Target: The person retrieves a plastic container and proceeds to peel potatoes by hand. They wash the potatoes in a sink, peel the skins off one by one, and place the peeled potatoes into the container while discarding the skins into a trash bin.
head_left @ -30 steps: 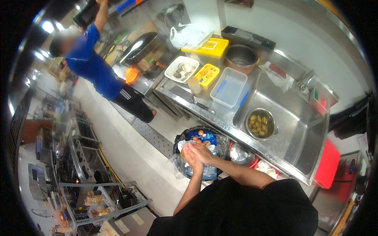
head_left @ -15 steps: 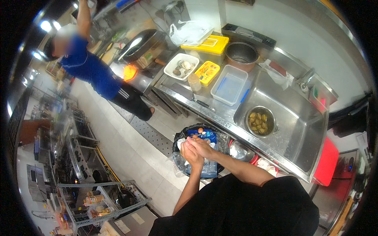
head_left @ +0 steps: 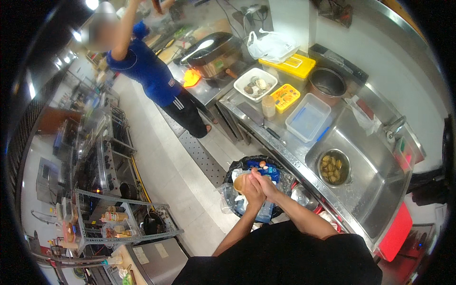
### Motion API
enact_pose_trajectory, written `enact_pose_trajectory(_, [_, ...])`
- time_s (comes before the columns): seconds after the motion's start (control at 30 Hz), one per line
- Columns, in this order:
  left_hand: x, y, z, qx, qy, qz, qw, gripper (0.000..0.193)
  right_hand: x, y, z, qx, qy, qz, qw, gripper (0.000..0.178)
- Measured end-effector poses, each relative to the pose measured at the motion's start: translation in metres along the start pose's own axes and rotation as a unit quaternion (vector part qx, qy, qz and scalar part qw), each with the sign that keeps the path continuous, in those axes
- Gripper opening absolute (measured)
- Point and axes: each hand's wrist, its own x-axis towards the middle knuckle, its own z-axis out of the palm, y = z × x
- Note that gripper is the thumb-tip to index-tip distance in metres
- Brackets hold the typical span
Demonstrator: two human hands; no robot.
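My left hand (head_left: 253, 191) and my right hand (head_left: 266, 186) are pressed together, fingers closed, above a bin lined with a black bag (head_left: 241, 163). Whatever lies between the palms, if anything, is hidden. Right beside the left fingers shows a tan, cup-like thing (head_left: 239, 184); whether it touches the hand I cannot tell. Below the hands the bin holds blue packaging (head_left: 272, 172), clear plastic (head_left: 229, 198) and eggshells (head_left: 262, 164).
Along the steel counter stand a knife (head_left: 274, 135), a clear container (head_left: 308, 117), a white tub with shells (head_left: 255, 84), a yellow-lidded box (head_left: 289, 64) and a dark pot (head_left: 327, 83). A bowl of shellfish (head_left: 334, 168) sits in the sink (head_left: 368, 185). A co-worker in blue (head_left: 147, 71) stands far left.
The whole view has shifted, so the counter and bin appear farther right. My hands stay together over the bin, and the tan cup-like thing now shows beside them. The co-worker's arms have moved.
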Motion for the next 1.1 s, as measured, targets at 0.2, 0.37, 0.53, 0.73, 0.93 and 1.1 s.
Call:
enact_pose_trajectory(0.2, [-0.001,-0.004,0.005,0.015,0.009,0.022,1.000,0.029,0.002,0.004,0.000,0.044,0.014,-0.006,0.999,0.036])
enact_pose_trajectory(0.37, [0.006,0.000,0.013,0.009,0.009,0.047,0.999,0.030,-0.002,-0.003,-0.004,-0.056,0.059,-0.084,0.993,0.038])
enact_pose_trajectory(0.53, [0.002,0.005,0.019,0.017,0.000,0.044,0.999,0.028,0.003,-0.003,-0.011,-0.081,0.124,-0.043,0.988,0.042])
enact_pose_trajectory(0.73, [-0.002,0.012,0.018,0.023,-0.015,0.057,0.998,0.029,-0.010,-0.012,-0.008,0.052,0.052,-0.045,0.996,0.042])
enact_pose_trajectory(0.93, [-0.009,0.022,0.018,0.016,-0.031,0.036,0.999,0.030,-0.014,-0.007,-0.015,0.086,0.017,-0.023,0.996,0.037])
enact_pose_trajectory(1.1, [-0.015,0.018,0.019,0.008,-0.045,0.037,0.998,0.033,-0.006,0.015,-0.025,0.115,0.064,-0.052,0.990,0.035])
